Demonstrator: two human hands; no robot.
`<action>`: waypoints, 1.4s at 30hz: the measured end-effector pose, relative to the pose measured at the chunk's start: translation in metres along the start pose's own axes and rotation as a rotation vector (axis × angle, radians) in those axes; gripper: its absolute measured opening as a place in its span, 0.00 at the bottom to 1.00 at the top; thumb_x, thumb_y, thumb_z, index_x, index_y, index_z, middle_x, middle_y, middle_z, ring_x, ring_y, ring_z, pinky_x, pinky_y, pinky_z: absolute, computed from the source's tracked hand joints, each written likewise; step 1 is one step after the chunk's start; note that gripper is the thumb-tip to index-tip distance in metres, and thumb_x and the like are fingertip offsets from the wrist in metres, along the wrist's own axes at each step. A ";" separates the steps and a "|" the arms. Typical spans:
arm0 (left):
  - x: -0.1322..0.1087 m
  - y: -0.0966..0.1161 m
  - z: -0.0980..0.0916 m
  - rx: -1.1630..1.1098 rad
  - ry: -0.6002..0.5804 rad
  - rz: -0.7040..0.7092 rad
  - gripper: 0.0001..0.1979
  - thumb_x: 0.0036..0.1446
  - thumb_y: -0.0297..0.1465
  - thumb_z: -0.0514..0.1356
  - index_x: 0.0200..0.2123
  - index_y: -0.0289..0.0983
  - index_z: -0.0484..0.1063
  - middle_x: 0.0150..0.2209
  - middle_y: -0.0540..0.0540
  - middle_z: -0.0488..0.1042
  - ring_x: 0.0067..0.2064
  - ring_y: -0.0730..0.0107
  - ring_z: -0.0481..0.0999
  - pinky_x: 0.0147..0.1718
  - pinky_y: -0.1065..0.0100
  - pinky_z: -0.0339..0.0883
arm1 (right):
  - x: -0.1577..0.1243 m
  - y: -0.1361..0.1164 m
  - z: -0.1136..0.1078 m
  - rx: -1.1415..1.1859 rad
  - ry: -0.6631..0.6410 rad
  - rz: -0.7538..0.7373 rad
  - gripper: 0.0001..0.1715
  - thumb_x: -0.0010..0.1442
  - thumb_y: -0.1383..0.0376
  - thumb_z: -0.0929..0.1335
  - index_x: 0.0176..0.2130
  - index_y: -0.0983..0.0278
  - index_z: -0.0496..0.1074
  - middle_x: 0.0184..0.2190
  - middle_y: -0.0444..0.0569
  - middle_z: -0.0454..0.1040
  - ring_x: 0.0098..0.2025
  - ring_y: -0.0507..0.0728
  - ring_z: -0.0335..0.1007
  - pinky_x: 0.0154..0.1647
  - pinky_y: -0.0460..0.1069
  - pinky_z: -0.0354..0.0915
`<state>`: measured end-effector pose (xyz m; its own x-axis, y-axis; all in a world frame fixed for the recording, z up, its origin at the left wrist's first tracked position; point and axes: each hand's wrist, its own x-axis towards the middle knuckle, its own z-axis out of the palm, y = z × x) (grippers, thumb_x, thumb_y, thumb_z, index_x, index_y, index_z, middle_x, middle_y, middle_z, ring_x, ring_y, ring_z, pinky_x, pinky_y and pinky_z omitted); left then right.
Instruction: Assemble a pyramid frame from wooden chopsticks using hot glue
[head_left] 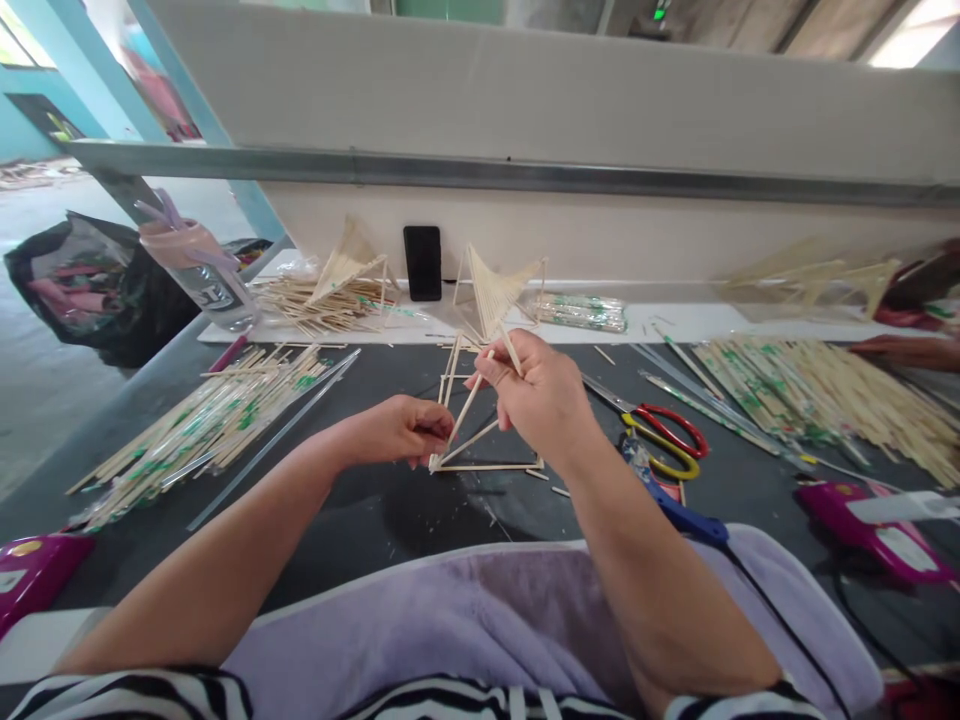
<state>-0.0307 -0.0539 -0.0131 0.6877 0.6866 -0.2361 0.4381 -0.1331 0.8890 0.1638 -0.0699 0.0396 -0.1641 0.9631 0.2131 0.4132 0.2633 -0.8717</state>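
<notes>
A small frame of thin wooden sticks [489,467] stands on the dark table in front of me. My left hand [396,430] pinches at its near left corner, around the lower end of a slanting wooden stick [469,402]. The upper part of that stick is between the fingertips of my right hand [538,388]. A second stick [512,352] pokes up out of the right hand's grip. Just behind the hands stands a finished-looking stick model [496,290] with a curved, fanned surface. Fingers partly hide the corner joint.
Scissors [667,440] and a blue glue gun [682,515] lie to the right. Bundles of wrapped sticks [217,420] lie left, more sticks [832,400] right. A phone [423,262] and a bottle [199,275] stand behind. Another person's hand [907,350] is far right.
</notes>
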 end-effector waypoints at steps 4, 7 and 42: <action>0.003 -0.004 0.001 0.024 0.036 -0.042 0.06 0.50 0.32 0.57 0.30 0.35 0.68 0.23 0.53 0.67 0.25 0.76 0.70 0.22 0.76 0.65 | 0.002 0.005 0.003 -0.043 0.019 -0.055 0.07 0.59 0.62 0.63 0.31 0.62 0.64 0.27 0.43 0.74 0.20 0.47 0.63 0.23 0.45 0.60; 0.006 -0.008 0.003 0.025 0.051 -0.044 0.06 0.50 0.32 0.57 0.29 0.35 0.68 0.22 0.53 0.67 0.24 0.76 0.69 0.22 0.76 0.64 | 0.003 0.008 0.005 -0.093 0.022 -0.070 0.07 0.59 0.62 0.63 0.30 0.62 0.64 0.26 0.43 0.74 0.24 0.49 0.66 0.27 0.46 0.61; 0.008 -0.008 0.019 0.283 0.358 -0.202 0.06 0.50 0.32 0.52 0.26 0.37 0.65 0.16 0.55 0.63 0.15 0.77 0.63 0.13 0.77 0.51 | 0.078 0.044 -0.043 0.100 -0.339 -0.040 0.18 0.54 0.59 0.67 0.46 0.58 0.74 0.44 0.48 0.75 0.19 0.45 0.58 0.19 0.44 0.58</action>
<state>-0.0175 -0.0607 -0.0300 0.3528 0.9142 -0.1993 0.7160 -0.1266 0.6865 0.2077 0.0194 0.0372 -0.4733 0.8747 0.1041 0.3138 0.2779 -0.9079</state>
